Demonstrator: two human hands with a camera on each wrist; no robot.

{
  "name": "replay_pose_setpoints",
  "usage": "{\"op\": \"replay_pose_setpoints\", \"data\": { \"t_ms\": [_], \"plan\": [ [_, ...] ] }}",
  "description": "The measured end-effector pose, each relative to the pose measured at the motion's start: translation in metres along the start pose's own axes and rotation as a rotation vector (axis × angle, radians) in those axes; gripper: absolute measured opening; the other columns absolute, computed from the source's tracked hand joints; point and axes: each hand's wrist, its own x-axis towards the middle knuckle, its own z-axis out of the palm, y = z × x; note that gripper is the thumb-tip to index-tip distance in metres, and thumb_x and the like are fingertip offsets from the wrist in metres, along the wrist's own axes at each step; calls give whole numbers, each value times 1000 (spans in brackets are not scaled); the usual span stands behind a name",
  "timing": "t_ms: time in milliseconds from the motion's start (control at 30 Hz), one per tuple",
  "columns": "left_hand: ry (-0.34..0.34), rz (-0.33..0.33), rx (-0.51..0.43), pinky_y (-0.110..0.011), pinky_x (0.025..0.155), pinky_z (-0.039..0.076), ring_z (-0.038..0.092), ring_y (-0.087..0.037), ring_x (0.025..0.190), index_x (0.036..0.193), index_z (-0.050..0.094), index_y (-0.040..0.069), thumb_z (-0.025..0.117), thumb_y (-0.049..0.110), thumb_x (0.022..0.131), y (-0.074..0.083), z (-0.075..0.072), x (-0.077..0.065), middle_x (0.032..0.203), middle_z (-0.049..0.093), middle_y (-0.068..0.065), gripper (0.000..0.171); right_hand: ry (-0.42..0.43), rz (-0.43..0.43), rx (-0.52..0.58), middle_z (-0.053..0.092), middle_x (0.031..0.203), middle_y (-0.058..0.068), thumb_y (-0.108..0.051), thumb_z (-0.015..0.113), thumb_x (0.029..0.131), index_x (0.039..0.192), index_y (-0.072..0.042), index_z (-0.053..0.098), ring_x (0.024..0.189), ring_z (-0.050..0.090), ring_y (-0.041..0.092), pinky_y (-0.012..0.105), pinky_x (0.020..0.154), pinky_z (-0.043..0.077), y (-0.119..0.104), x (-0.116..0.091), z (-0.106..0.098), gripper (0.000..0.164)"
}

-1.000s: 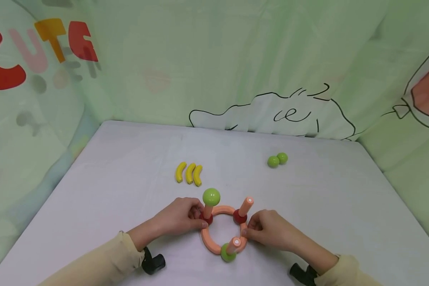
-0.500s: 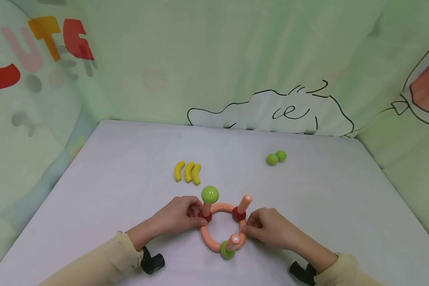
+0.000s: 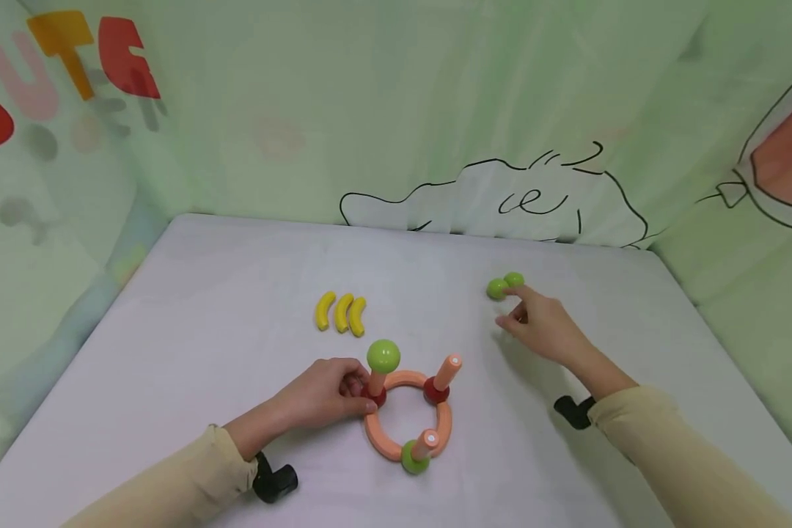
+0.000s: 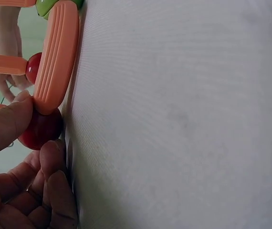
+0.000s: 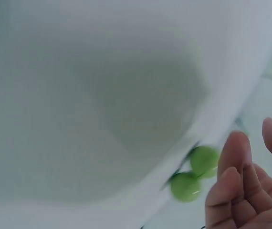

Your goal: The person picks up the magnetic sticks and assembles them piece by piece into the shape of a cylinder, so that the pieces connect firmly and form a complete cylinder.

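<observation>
A peach ring (image 3: 380, 440) lies on the table, its curved segments joined by ball connectors. My left hand (image 3: 326, 392) pinches its left red ball (image 4: 43, 131) between thumb and fingers. Above that red ball stands a peg capped with a green ball (image 3: 383, 356). Two bare pegs rise from the ring, one (image 3: 447, 372) over a red ball at the back right, another (image 3: 426, 444) over a green ball at the front. Over the table at the right, my right hand (image 3: 544, 326) reaches toward two loose green balls (image 5: 186, 186), thumb and index finger apart, holding nothing.
Three small yellow bananas (image 3: 341, 313) lie in a row behind the ring. A printed green curtain (image 3: 251, 110) rises behind the white table (image 3: 237, 279). Each wrist carries a black camera.
My right hand has let go of the ring's right side and moved back and right to the loose green balls. The left hand keeps its hold on the ring.
</observation>
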Motion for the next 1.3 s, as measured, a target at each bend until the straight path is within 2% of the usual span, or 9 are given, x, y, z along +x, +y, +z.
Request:
{"op": "replay_pose_setpoints", "data": {
  "t_ms": [100,200,367,467,600,800,1000,1300],
  "plan": [
    [-2,-9,-5,-23,68,45,56,-11,75,104,68,8,81,22,88,0,0,-1,82,62,3,25,9,35,-21,67,88,17,-13,67,96,147,11,39,72,59,20,31,62,45,9,19,-1,62],
    [-5,-2,-12,-22,67,45,56,-11,74,103,67,8,81,22,88,-1,-1,0,82,62,3,25,-4,75,-45,61,85,14,-14,65,97,149,12,35,74,54,21,31,63,43,12,33,1,65],
    [-7,1,-15,-22,67,44,56,-11,74,103,67,8,81,22,88,-1,-1,0,81,62,3,25,-19,105,-85,62,93,18,-17,63,98,143,14,43,85,55,28,37,73,46,15,44,3,59],
    [-10,-3,-15,-22,68,45,56,-11,74,103,67,8,81,22,88,1,-1,0,81,62,3,25,-12,100,-77,65,99,22,-18,64,98,136,12,50,85,60,28,37,72,49,16,43,5,50],
    [-12,-5,-10,-23,68,45,56,-11,74,104,67,7,81,22,88,2,-2,0,82,62,3,26,-38,96,-33,70,97,22,-19,66,99,129,7,54,76,65,23,32,65,50,14,38,9,42],
    [-10,-13,-4,-23,67,44,55,-12,74,103,67,7,81,22,88,1,0,0,81,62,3,26,-78,101,7,70,88,16,-20,68,98,128,5,53,70,63,18,28,63,48,9,33,15,42],
    [-9,-39,-11,-23,68,45,56,-12,76,105,67,7,82,21,87,3,1,0,83,62,2,27,-94,119,25,70,88,16,-20,68,98,128,4,51,70,62,18,29,63,49,6,32,19,42],
    [-5,-40,-10,-23,68,45,56,-13,76,105,67,6,82,20,87,3,1,0,83,62,2,27,-117,87,9,69,84,13,-21,69,97,129,8,55,68,62,15,27,61,48,5,34,20,45]
  ]
}}
